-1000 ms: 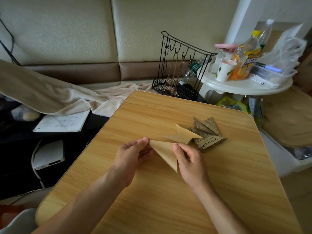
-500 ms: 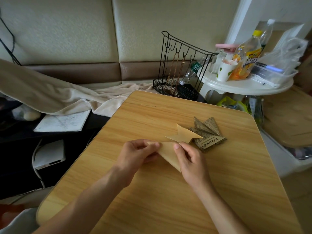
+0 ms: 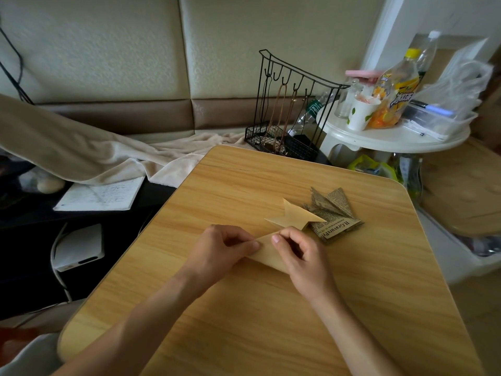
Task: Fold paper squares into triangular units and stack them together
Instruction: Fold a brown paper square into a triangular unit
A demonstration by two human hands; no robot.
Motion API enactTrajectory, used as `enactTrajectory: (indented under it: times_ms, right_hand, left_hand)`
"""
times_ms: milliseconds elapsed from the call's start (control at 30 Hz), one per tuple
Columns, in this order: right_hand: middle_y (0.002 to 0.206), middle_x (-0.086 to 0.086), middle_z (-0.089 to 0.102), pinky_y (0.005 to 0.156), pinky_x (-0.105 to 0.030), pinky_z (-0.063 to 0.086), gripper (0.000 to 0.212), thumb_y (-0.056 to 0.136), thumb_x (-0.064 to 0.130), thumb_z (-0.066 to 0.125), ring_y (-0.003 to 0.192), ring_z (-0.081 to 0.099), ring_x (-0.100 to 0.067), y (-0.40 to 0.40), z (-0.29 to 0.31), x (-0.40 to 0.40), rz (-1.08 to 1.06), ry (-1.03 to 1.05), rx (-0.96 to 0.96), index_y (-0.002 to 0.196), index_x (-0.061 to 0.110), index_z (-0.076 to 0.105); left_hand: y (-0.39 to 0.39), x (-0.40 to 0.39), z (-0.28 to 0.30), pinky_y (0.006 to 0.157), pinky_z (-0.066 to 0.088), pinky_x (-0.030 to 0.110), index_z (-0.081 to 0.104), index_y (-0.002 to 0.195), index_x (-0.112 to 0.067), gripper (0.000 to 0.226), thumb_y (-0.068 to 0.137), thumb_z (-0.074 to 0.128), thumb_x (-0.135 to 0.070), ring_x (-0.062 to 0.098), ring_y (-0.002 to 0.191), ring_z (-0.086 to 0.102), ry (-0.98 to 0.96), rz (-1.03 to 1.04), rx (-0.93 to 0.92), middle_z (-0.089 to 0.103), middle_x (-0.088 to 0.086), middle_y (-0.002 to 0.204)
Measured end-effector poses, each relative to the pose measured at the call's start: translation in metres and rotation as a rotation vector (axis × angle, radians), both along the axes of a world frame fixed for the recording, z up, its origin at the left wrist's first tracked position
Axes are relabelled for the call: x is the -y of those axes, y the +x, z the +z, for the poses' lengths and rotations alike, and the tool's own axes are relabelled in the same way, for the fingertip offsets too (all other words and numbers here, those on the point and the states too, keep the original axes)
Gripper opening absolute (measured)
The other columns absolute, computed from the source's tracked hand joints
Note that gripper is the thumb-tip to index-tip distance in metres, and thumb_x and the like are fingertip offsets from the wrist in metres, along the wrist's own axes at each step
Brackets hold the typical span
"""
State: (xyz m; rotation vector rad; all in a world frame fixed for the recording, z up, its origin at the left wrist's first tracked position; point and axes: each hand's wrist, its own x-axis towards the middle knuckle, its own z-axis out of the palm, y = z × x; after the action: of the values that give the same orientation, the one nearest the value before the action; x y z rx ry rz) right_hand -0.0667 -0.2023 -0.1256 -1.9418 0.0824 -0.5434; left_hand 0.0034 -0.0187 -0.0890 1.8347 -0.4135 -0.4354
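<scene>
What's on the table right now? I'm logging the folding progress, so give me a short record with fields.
surface: wooden table
in work: tan paper, partly folded, lying on the table
left hand: pinches the paper's left part
right hand: pinches the paper's upper edge
finished: tan folded unit, overlapping the newsprint units to its right
beyond the table: black wire rack

Tan paper [image 3: 267,255] half-folded, flat on table w/ folded tan unit [image 3: 294,216] & newsprint units [image 3: 332,216] just behind.
</scene>
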Motion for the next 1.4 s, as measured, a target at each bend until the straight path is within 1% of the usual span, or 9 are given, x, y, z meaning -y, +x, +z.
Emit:
enactTrajectory:
  times_ms: [167,333,533,700,1033,1100,1200,1233,1400]
  right_hand:
    - [0.064,0.01,0.045,0.06,-0.037,0.036,0.029,0.094,0.041,0.063,0.062,0.041,-0.008,0.001,-0.002,0.001,0.018,0.026,-0.018,0.077,0.018,0.059]
    - [0.067,0.005,0.056,0.062,-0.038,0.042,0.024,0.091,0.041,0.064,0.065,0.049,-0.008,0.002,-0.005,0.003,0.015,0.054,-0.013,0.08,0.02,0.065]
    - [0.084,0.009,0.07,0.071,-0.032,0.05,0.023,0.086,0.052,0.07,0.079,0.064,-0.007,0.003,-0.005,0.004,-0.03,0.109,-0.014,0.093,0.03,0.068]
    - [0.089,-0.007,0.075,0.077,-0.054,0.056,0.06,0.076,0.051,0.082,0.081,0.069,-0.029,0.002,-0.006,0.002,-0.022,0.262,-0.009,0.126,0.041,0.05]
    - [0.086,-0.008,0.079,0.084,-0.064,0.055,0.077,0.076,0.046,0.083,0.082,0.073,-0.031,0.003,-0.006,0.002,0.046,0.245,-0.082,0.137,0.044,0.036]
    - [0.088,-0.008,0.079,0.087,-0.059,0.057,0.086,0.075,0.046,0.084,0.085,0.073,-0.03,0.003,-0.006,0.002,0.066,0.257,-0.091,0.142,0.043,0.029]
    - [0.087,-0.004,0.079,0.079,-0.028,0.055,0.102,0.076,0.046,0.084,0.082,0.074,-0.02,0.003,-0.005,0.002,0.122,0.205,-0.136,0.149,0.048,0.013]
    - [0.084,-0.003,0.078,0.075,-0.024,0.053,0.104,0.077,0.044,0.083,0.079,0.073,-0.018,0.002,-0.005,0.001,0.122,0.182,-0.144,0.15,0.049,0.01]
    - [0.08,0.001,0.077,0.075,-0.027,0.05,0.105,0.084,0.03,0.085,0.075,0.072,-0.015,0.002,-0.007,0.002,0.078,0.132,-0.152,0.154,0.042,0.007]
  left_hand:
    - [0.002,-0.002,0.005,0.069,0.052,0.025,0.08,0.082,-0.019,0.01,0.089,0.078,-0.026,0.012,0.074,0.064,-0.068,0.03,-0.103,0.075,0.009,0.086]
    - [0.0,-0.002,0.005,0.063,0.05,0.028,0.077,0.079,-0.025,0.011,0.089,0.076,-0.029,0.003,0.066,0.061,0.221,-0.092,0.167,0.072,-0.007,0.075]
    - [0.001,-0.001,0.004,0.06,0.045,0.027,0.08,0.08,-0.02,0.009,0.088,0.078,-0.024,0.01,0.063,0.056,0.071,-0.016,-0.081,0.069,0.004,0.07]
    - [-0.002,0.0,0.002,0.067,0.054,0.017,0.082,0.082,-0.017,0.008,0.086,0.082,-0.024,0.008,0.067,0.064,-0.067,0.056,-0.23,0.074,0.004,0.077]
    - [-0.013,0.008,0.001,0.068,0.056,0.017,0.082,0.089,-0.012,0.007,0.087,0.08,-0.019,0.009,0.072,0.07,-0.159,0.088,-0.264,0.078,0.009,0.087]
    - [-0.014,0.009,0.001,0.07,0.058,0.02,0.082,0.091,-0.01,0.01,0.088,0.079,-0.019,0.011,0.075,0.07,-0.182,0.105,-0.259,0.078,0.012,0.09]
    - [-0.015,0.01,0.0,0.071,0.058,0.02,0.08,0.094,-0.005,0.013,0.088,0.078,-0.017,0.012,0.075,0.067,-0.227,0.134,-0.276,0.077,0.014,0.089]
    - [-0.016,0.01,0.0,0.069,0.057,0.019,0.08,0.094,-0.004,0.013,0.088,0.078,-0.016,0.011,0.073,0.067,-0.233,0.133,-0.281,0.077,0.013,0.087]
    - [-0.016,0.011,0.0,0.069,0.057,0.018,0.079,0.099,-0.005,0.013,0.089,0.077,-0.014,0.01,0.072,0.07,-0.193,0.106,-0.254,0.078,0.014,0.09]
